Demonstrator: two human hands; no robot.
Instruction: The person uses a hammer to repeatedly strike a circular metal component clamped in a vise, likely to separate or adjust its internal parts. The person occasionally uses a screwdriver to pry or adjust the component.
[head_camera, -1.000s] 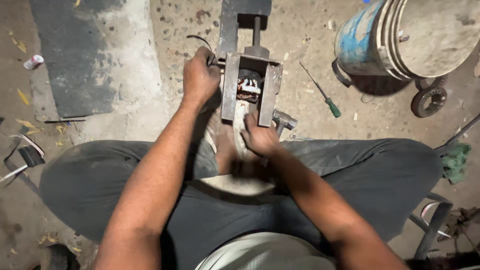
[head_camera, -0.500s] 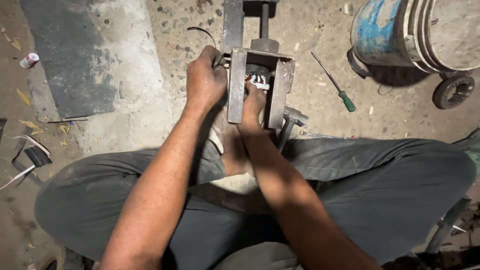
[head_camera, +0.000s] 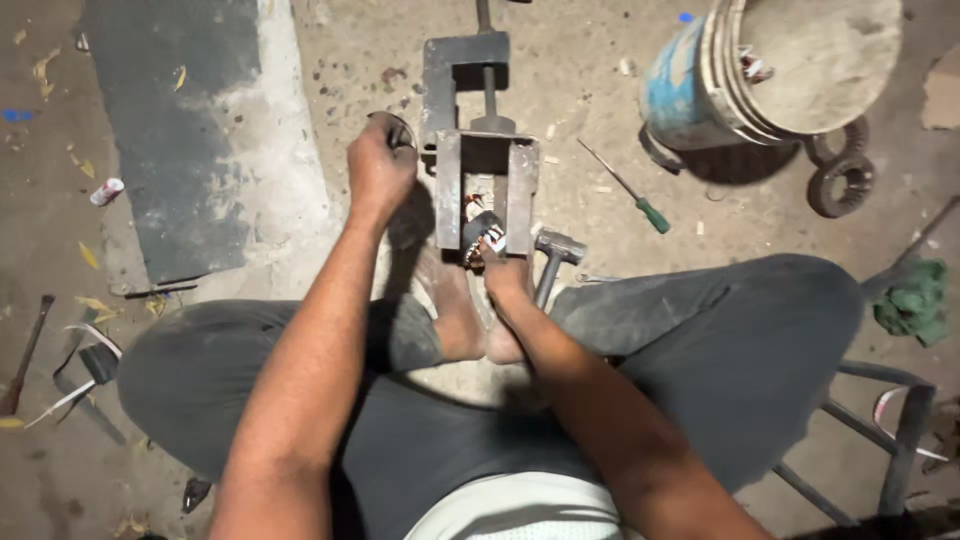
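Note:
I sit cross-legged on a concrete floor with a steel screw press frame (head_camera: 487, 165) in front of my bare feet (head_camera: 462, 310). My left hand (head_camera: 380, 170) grips the left side of the frame near a round metal piece. My right hand (head_camera: 503, 268) is closed on a small motor part with copper windings (head_camera: 482, 233), held at the frame's lower opening between its two upright plates. A hammer (head_camera: 556, 258) lies just right of that hand, its head beside the frame.
A green-handled screwdriver (head_camera: 628, 193) lies on the floor right of the frame. A blue and white bucket (head_camera: 760, 70) lies tipped at the upper right, with a gear ring (head_camera: 840, 185) below it. A green rag (head_camera: 915, 300) sits at the right. Scrap tools (head_camera: 80, 375) lie at the left.
My right hand has drawn back toward me, bringing the wound part down out of the frame's middle. My left hand has shifted slightly on the frame's left side. The view tilted downward.

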